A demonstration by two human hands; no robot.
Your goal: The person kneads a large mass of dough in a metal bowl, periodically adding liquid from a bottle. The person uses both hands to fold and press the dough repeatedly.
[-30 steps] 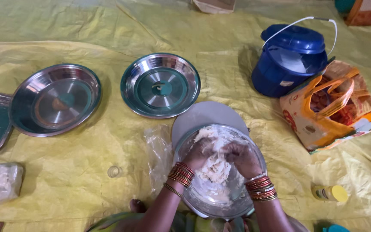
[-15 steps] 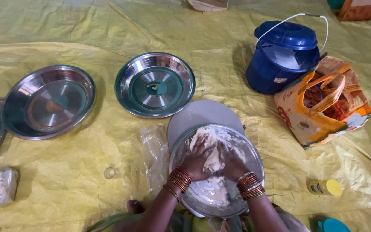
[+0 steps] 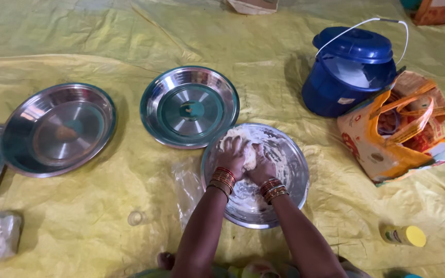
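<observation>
Yellow tarp (image 3: 104, 206), steel plates (image 3: 57, 128), blue pail (image 3: 348, 72), printed bag (image 3: 403, 134)

A home floor used for cooking, it seems; a yellow sheet (image 3: 104, 206) covers the ground; steel plates (image 3: 57, 128) lie along its left side; a dough bowl (image 3: 289, 170) sits near the middle; a blue pail (image 3: 351, 72) and bag (image 3: 403, 134) stand toward its right edge.
</observation>
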